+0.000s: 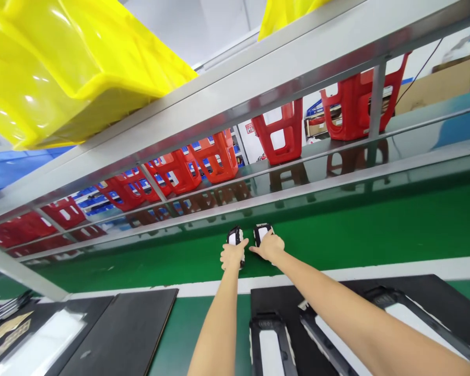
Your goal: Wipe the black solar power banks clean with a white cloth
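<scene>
Both my arms reach forward over the green belt (376, 230). My left hand (232, 255) is wrapped over a black case part with a white panel (233, 237), thumb on its right side and fingers on its left. Close by on the right, my right hand (270, 246) grips a second black case part (262, 230), also with a white panel. A small gap separates the two parts, and my hands hide their near ends. Nearer to me, another black case part (272, 347) lies on a black mat (309, 313), with larger similar ones (395, 297) partly under my right forearm.
A metal shelf beam (227, 104) crosses above the belt, with yellow bins (86, 68) on it. Red plastic holders (278, 133) line the ledge behind. At the left stand a black board (121, 334) and a white sheet (43, 344). A pale rail (360, 271) edges the belt.
</scene>
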{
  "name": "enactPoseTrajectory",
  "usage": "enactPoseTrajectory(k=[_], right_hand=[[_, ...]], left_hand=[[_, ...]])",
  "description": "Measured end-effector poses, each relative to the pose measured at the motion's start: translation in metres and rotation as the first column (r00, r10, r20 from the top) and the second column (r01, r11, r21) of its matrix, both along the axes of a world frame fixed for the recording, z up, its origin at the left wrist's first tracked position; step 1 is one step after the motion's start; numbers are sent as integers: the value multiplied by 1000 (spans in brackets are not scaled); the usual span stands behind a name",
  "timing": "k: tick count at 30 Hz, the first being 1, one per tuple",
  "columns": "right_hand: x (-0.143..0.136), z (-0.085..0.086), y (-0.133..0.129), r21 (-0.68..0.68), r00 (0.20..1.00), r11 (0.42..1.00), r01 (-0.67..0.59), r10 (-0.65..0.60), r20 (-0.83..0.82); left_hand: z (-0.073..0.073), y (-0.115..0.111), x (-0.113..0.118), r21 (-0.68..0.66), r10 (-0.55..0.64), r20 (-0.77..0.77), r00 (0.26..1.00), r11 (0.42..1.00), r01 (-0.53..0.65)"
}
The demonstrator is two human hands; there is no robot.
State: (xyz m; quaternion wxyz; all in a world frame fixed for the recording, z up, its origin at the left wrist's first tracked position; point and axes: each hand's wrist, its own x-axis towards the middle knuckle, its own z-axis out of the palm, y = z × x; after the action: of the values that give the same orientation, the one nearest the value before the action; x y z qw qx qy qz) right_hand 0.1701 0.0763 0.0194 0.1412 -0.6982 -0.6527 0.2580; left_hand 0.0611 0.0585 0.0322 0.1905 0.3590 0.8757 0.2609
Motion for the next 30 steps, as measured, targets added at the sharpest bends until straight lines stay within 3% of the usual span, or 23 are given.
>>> enactPoseTrajectory(k=[3, 5, 10, 13, 16, 19, 22, 26, 30], right_hand=[[-6, -7, 13, -35, 998, 998, 45, -46, -40], [5, -9, 19, -53, 993, 997, 64, -69, -95], [77, -6, 21, -137, 923, 990, 41, -90, -374], [126, -1, 2, -138, 792, 990, 11, -92, -603], [163, 8, -33, -44, 601, 999, -6, -31, -799], [185, 20, -73, 119, 387, 993, -21, 118, -914], [195, 31, -108, 212, 230, 977, -39, 215, -949], [197, 39, -140, 249, 120, 966, -77, 257, -959], [199, 40, -164, 217, 62, 973, -83, 223, -973]], left_hand=[[-4, 14, 6, -89, 30, -58, 998, 995, -35], [-6, 24, 14, -119, 19, -91, 996, 993, -30], [-14, 45, 48, -182, -44, -130, 991, 983, 20], [-20, 56, 81, -201, -92, -154, 984, 978, 61], [-27, 64, 118, -195, -150, -195, 969, 974, 112], [-34, 65, 148, -184, -208, -235, 950, 969, 167], [-37, 57, 166, -164, -259, -247, 934, 961, 223], [-24, 38, 170, -52, -322, -181, 929, 947, 318], [11, 8, 164, 199, -427, 32, 904, 889, 413]])
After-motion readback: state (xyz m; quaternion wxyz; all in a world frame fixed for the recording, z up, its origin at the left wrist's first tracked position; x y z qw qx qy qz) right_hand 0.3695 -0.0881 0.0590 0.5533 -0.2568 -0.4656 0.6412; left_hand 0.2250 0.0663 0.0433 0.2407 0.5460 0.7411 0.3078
